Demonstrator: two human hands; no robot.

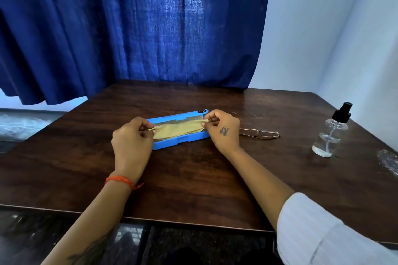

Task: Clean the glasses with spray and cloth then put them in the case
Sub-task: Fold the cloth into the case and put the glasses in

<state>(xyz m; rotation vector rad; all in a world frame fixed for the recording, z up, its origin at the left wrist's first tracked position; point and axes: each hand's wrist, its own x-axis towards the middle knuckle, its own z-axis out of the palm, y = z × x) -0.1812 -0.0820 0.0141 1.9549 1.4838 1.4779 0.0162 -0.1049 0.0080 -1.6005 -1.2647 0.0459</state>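
The cloth (pixel 179 131) is pinched at both ends: the left hand (pixel 131 142) has its fingers (pixel 144 128) curled onto the end at nine o'clock, the right hand (pixel 224 130) has thumb and forefinger closed on the end at three o'clock. The tan cloth is stretched flat between them, just over the open blue case (pixel 181 140), its long axis matched to the case's, nine to three.

The glasses (pixel 259 134) are found on the worktop (pixel 193 178) at three o'clock of the right hand, just beside it, folded, long axis also running nine to three. The right hand is plainly the nearer. The spray bottle (pixel 330 133) is stood well apart, further out at three o'clock.

By the look of it, the glasses are not yet cleaned; a short reach to three o'clock would be called for.
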